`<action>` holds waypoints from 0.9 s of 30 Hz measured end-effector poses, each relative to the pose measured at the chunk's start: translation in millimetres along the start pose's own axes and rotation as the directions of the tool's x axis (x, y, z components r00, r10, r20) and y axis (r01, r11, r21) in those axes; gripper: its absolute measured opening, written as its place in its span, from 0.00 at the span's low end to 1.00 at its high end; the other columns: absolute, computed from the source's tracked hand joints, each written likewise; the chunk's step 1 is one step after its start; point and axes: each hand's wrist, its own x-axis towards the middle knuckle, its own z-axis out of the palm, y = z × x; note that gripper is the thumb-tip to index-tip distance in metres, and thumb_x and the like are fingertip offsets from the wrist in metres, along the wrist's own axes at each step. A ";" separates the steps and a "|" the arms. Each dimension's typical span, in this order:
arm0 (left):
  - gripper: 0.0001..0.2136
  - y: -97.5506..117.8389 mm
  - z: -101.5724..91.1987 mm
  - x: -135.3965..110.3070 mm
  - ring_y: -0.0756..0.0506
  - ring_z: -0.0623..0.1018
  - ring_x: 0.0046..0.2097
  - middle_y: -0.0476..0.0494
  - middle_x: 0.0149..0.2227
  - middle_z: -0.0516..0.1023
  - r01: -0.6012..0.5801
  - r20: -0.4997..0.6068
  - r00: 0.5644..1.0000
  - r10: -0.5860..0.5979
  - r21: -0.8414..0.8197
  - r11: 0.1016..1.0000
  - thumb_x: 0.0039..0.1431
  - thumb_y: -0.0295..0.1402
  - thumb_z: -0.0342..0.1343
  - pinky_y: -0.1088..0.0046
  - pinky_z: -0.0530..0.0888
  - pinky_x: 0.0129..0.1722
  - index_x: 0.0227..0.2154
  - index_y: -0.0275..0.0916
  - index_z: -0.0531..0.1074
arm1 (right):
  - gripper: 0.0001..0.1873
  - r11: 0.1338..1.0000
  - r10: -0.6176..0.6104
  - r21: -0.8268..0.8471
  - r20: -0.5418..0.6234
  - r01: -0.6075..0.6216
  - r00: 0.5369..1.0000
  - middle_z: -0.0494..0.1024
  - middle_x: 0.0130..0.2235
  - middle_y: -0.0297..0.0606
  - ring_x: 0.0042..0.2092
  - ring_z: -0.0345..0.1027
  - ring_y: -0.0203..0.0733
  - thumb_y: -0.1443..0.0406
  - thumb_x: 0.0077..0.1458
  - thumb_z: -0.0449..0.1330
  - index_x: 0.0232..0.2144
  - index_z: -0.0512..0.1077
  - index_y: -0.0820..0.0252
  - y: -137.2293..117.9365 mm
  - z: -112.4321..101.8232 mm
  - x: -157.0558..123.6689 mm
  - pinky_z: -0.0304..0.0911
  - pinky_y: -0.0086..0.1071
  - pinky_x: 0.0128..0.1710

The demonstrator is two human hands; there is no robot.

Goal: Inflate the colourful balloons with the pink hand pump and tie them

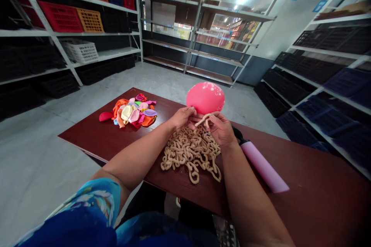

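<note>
An inflated pink balloon [204, 98] with a white print stands just beyond my hands, over the far side of the table. My left hand [185, 117] is closed at the balloon's near end, where its neck seems to be pinched. Between the fingers of my right hand [222, 128] is a piece of beige cord [203, 119], bent in a loop close to the balloon's neck. Whether the cord goes round the neck I cannot tell. Below both hands lies a tangled heap of the same cord [188, 148]. Limp balloons [131, 112] in many colours are piled farther left.
The dark red-brown table [95, 135] carries everything. A pink cylinder with a black end [265, 166], perhaps a pump, lies beside my right forearm. Shelves with crates [84, 52] stand left, dark bins [313, 65] right, and a metal rack [188, 52] at the back.
</note>
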 end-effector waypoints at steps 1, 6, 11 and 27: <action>0.13 0.2 0.1 -0.3 0.44 0.76 0.32 0.38 0.34 0.75 -0.002 -0.001 1.000 0.002 0.001 1.000 0.52 0.42 0.51 0.77 0.67 0.17 0.26 0.36 0.61 | 0.08 1.000 -0.005 -0.002 0.005 0.005 1.000 0.73 0.28 0.31 0.21 0.59 0.30 0.60 0.45 0.60 0.25 0.65 0.56 -1.2 -0.6 -0.5 0.53 0.27 0.19; 0.13 0.7 -9.3 5.1 0.48 0.75 0.31 0.40 0.32 0.75 -0.158 -0.201 0.966 0.166 0.053 0.986 0.53 0.42 0.50 0.80 0.65 0.19 0.26 0.35 0.61 | 0.08 0.999 -0.021 -0.049 -0.025 0.020 0.999 0.74 0.32 0.32 0.24 0.61 0.31 0.59 0.44 0.60 0.24 0.66 0.55 -8.0 -7.7 -1.8 0.55 0.27 0.21; 0.14 -1.8 -21.0 13.6 0.52 0.73 0.27 0.44 0.29 0.74 -0.269 -0.357 0.881 0.311 0.164 0.949 0.55 0.42 0.48 0.82 0.60 0.19 0.24 0.36 0.61 | 0.11 0.860 -0.029 -0.510 -0.067 -0.009 0.997 0.71 0.27 0.30 0.25 0.59 0.30 0.61 0.41 0.62 0.31 0.71 0.56 -10.0 -17.5 -1.3 0.54 0.26 0.23; 0.12 -2.1 -21.5 13.9 0.54 0.70 0.22 0.47 0.25 0.72 -0.279 -0.344 0.885 0.314 0.150 0.949 0.57 0.40 0.45 0.81 0.59 0.17 0.25 0.37 0.59 | 0.05 0.899 0.060 -0.436 0.236 0.050 0.970 0.72 0.34 0.33 0.30 0.63 0.31 0.63 0.43 0.62 0.26 0.72 0.57 -18.8 -18.3 -7.6 0.59 0.26 0.28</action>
